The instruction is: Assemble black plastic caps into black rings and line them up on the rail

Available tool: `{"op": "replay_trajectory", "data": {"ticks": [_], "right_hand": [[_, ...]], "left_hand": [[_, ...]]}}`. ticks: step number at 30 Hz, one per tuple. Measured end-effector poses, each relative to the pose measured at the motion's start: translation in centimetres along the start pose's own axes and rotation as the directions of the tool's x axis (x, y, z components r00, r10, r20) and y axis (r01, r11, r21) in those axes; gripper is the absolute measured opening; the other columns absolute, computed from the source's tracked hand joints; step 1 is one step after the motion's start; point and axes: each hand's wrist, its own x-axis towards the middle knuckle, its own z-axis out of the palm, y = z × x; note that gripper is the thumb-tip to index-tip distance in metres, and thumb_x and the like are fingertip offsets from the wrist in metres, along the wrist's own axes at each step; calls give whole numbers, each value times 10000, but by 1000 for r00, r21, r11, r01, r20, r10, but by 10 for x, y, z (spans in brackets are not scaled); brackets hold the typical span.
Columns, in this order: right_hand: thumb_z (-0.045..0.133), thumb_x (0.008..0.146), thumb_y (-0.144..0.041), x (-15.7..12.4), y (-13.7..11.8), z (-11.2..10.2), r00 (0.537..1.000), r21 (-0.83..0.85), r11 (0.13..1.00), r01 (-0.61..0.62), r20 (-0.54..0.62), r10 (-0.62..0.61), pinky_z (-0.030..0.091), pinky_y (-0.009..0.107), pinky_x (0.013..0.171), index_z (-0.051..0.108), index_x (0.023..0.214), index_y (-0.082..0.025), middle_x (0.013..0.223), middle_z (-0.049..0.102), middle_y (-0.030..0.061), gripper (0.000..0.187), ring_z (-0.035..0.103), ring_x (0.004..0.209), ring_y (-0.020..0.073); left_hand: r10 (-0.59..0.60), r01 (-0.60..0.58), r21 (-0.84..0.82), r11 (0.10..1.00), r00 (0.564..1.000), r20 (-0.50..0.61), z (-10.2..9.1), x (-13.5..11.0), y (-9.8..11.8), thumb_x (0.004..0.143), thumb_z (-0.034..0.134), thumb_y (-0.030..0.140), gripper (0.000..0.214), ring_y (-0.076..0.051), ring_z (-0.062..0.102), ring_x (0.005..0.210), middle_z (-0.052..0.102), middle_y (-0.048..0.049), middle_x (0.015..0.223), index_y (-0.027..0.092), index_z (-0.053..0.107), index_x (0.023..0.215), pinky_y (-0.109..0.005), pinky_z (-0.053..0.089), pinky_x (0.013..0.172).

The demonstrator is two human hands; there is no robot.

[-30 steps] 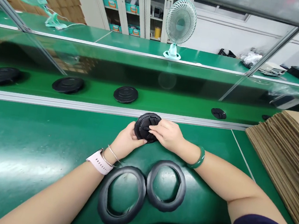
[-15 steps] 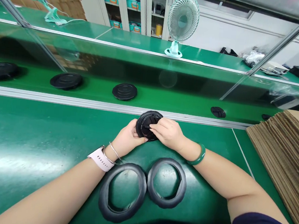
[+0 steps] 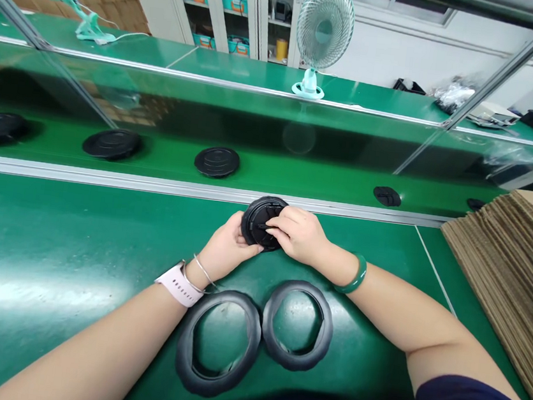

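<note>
My left hand [image 3: 230, 241] grips a round black disc-shaped part [image 3: 250, 221] by its left edge, fingers behind and thumb at the lower rim. The disc is tilted so its inner face shows, with a darker recessed middle. My right hand [image 3: 298, 234] is closed in a pinch at a narrow raised piece in the middle of that face; its fingers cover the disc's right side. Below the hands, two dark grey soft rings lie flat on the green table: a larger ring [image 3: 185, 351] and a smaller ring [image 3: 325, 335], their edges touching or nearly so.
Beyond a metal rail [image 3: 105, 177], several black discs lie on a green strip, one disc [image 3: 217, 162] near the middle and a smaller dark part [image 3: 387, 196] to the right. A cardboard stack [image 3: 499, 271] stands at right. A fan [image 3: 324, 30] stands behind the glass.
Both hands keep nearly the same hold on the disc, with only slight finger movement at its middle. The discs behind the rail appear a little further left; the view has also shifted slightly.
</note>
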Motion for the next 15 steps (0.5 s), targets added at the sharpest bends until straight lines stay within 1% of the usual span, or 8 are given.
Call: {"op": "replay_trajectory", "data": {"ticks": [4, 10, 15], "right_hand": [[507, 1022, -231, 3, -4, -2, 1000, -23, 1000, 20, 16, -20, 489, 349, 747, 670, 963, -141, 864, 615, 87, 195, 558, 808, 229], [529, 1022, -232, 6, -4, -2, 994, -56, 998, 24, 105, -18, 496, 367, 802, 655, 964, -139, 918, 643, 100, 167, 563, 866, 244], [596, 991, -202, 7, 0, -2, 991, -52, 999, 14, 135, -7, 500, 368, 820, 652, 961, -136, 911, 653, 88, 92, 571, 866, 246]], "left_hand": [[4, -3, 40, 999, 1000, -21, 1, 0, -1, 618, 808, 271, 549, -212, 735, 867, 717, -10, 959, 201, 475, 1048, -358, 613, 798], [12, -7, 93, 996, 999, -52, 1, 0, -3, 609, 799, 278, 530, -217, 733, 806, 705, 2, 890, 207, 473, 1021, -359, 607, 750], [3, 2, 86, 996, 998, -60, 1, 0, -3, 607, 811, 296, 552, -224, 734, 828, 705, -3, 893, 202, 475, 1035, -373, 601, 782]]}}
